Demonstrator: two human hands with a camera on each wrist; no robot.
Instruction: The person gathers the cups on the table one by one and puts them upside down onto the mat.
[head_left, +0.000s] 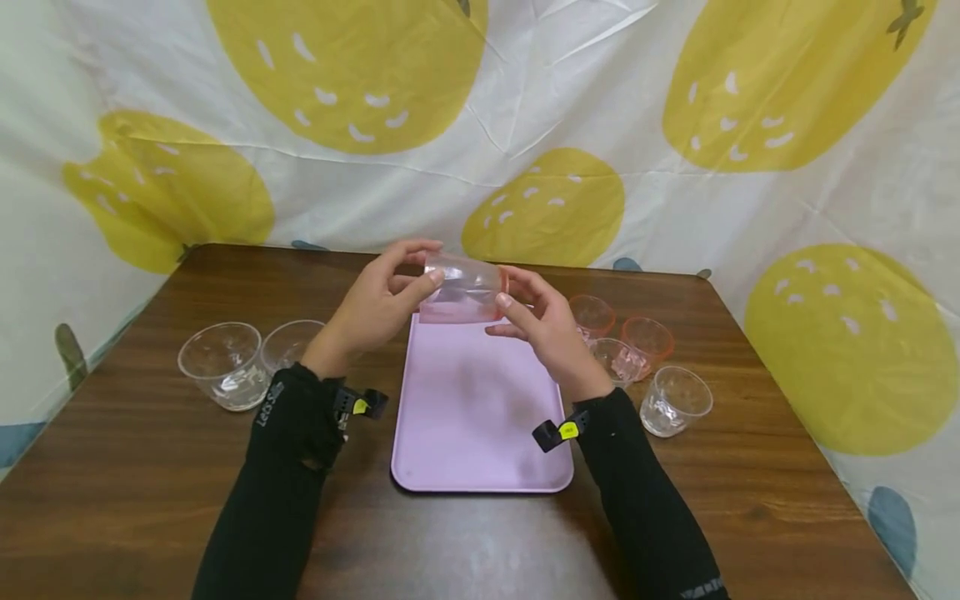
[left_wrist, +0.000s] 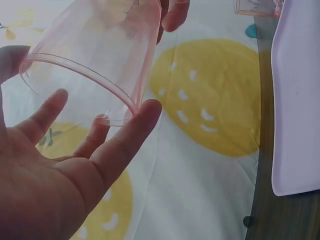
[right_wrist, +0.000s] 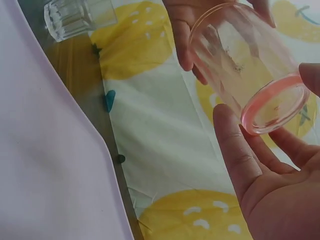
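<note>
A clear pink plastic cup [head_left: 462, 287] lies sideways in the air between the two hands, over the far end of the lilac tray [head_left: 480, 408]. My left hand [head_left: 367, 308] holds it at the wide rim, thumb on the near side. At the other end, my right hand [head_left: 551, 333] grips the thicker, redder base with thumb and fingers. In the left wrist view the cup's open mouth [left_wrist: 80, 72] faces the left palm. The right wrist view shows its faceted wall [right_wrist: 235, 55] and round base, with fingertips right at the base's edge.
Two clear cups, one nearer [head_left: 225, 367] and one partly behind the left wrist [head_left: 288, 337], stand left of the tray. Right of it are two pink cups [head_left: 591, 315] [head_left: 651, 337] and two clear cups [head_left: 615, 360] [head_left: 675, 404]. A fruit-print cloth [head_left: 540, 208] hangs behind the wooden table [head_left: 750, 483].
</note>
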